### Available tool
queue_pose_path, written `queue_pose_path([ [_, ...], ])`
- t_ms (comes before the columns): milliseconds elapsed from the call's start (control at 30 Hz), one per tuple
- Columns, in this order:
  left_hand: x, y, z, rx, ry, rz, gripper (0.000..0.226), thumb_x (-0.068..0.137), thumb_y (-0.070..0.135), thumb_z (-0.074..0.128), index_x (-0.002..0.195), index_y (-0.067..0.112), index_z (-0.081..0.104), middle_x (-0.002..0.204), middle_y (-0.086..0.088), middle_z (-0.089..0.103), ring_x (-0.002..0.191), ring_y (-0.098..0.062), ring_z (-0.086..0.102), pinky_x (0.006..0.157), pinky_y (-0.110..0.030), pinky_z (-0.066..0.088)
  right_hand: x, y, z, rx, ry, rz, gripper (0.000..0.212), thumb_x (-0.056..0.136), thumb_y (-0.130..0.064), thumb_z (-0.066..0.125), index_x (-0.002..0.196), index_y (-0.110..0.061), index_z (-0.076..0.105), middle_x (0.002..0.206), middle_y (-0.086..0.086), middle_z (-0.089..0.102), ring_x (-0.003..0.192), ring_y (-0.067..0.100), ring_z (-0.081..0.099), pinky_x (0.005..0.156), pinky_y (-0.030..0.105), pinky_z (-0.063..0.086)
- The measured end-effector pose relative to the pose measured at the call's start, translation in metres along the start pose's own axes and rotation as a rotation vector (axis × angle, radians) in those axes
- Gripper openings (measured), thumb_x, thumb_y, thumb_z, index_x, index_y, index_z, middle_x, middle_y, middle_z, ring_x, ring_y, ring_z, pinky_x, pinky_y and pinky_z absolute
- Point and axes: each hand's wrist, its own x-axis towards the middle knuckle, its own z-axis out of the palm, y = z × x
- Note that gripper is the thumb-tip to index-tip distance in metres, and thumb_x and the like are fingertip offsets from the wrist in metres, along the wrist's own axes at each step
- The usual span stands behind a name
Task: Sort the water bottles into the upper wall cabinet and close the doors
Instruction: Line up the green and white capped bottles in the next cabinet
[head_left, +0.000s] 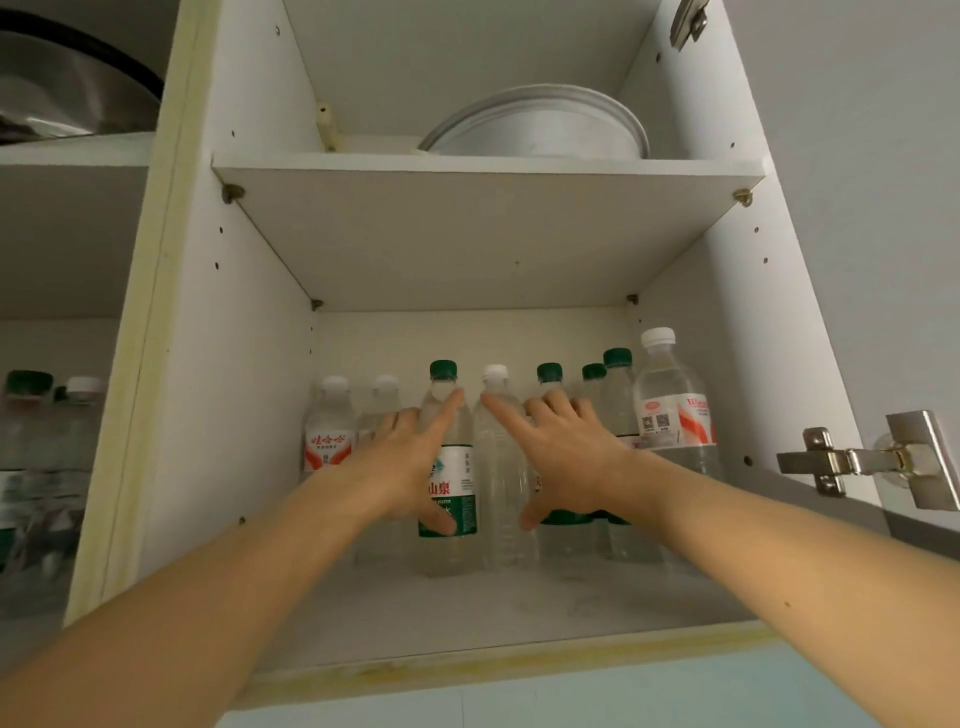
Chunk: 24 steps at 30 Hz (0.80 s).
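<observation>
Several water bottles stand in a row on the lower shelf (467, 608) of the open upper cabinet. My left hand (395, 467) lies with straight, spread fingers against a green-capped, green-labelled bottle (454, 483); its index finger reaches the neck and its thumb rests low on the label. My right hand (571, 457) is also spread. Its index finger and thumb touch a clear white-capped bottle (501, 483), and its other fingers rest on green-capped bottles (550, 376) behind. A red-labelled bottle (327, 441) stands at the left, and a taller one (672, 415) at the right.
The upper shelf (488, 171) holds a white round dish (540, 124). A metal hinge (852, 462) juts out at the right side wall. The compartment to the left holds more bottles (41, 467), with a metal bowl (67, 88) above them. The front of the lower shelf is bare.
</observation>
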Motion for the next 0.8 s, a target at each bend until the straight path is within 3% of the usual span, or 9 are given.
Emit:
queue_pose_path([
  [133,0.010,-0.002,0.010,0.182,0.083,0.013,0.149,0.057,0.070,0.084,0.150,0.041,-0.029,0.158,-0.012,0.016,0.150,-0.035,0.009,0.122,-0.056,0.006,0.009,-0.002,0.007,-0.062,-0.036,0.031,0.144,0.057,-0.067,0.087,0.153,-0.036,-0.016,0.155,0.016,0.034,0.146,0.043,0.019,0.117,0.069,0.011],
  [233,0.016,-0.005,0.016,0.262,0.103,0.005,0.147,0.058,0.077,0.078,0.151,0.038,-0.030,0.164,-0.014,0.007,0.154,-0.037,-0.003,0.121,-0.061,-0.004,0.015,-0.004,0.012,-0.121,-0.045,0.022,0.145,0.056,-0.071,0.083,0.154,-0.031,-0.015,0.153,0.017,0.035,0.146,0.042,0.021,0.116,0.072,0.002],
  [500,0.029,-0.023,0.031,0.411,0.106,0.010,0.142,0.066,0.084,0.067,0.153,0.030,-0.031,0.165,-0.019,0.005,0.154,-0.041,-0.008,0.118,-0.065,-0.009,0.035,-0.006,0.023,-0.318,-0.015,-0.049,0.145,0.056,-0.090,0.065,0.155,-0.022,-0.017,0.152,0.021,0.038,0.146,0.042,0.022,0.113,0.073,-0.010],
  [800,0.030,-0.034,0.046,0.458,0.192,0.075,0.134,0.071,0.085,0.060,0.156,0.026,-0.026,0.166,-0.021,-0.018,0.153,-0.038,-0.020,0.121,-0.063,-0.007,0.048,-0.003,0.039,-0.353,-0.032,-0.035,0.147,0.056,-0.093,0.060,0.154,-0.021,-0.022,0.156,0.020,0.033,0.148,0.042,0.017,0.110,0.072,-0.016],
])
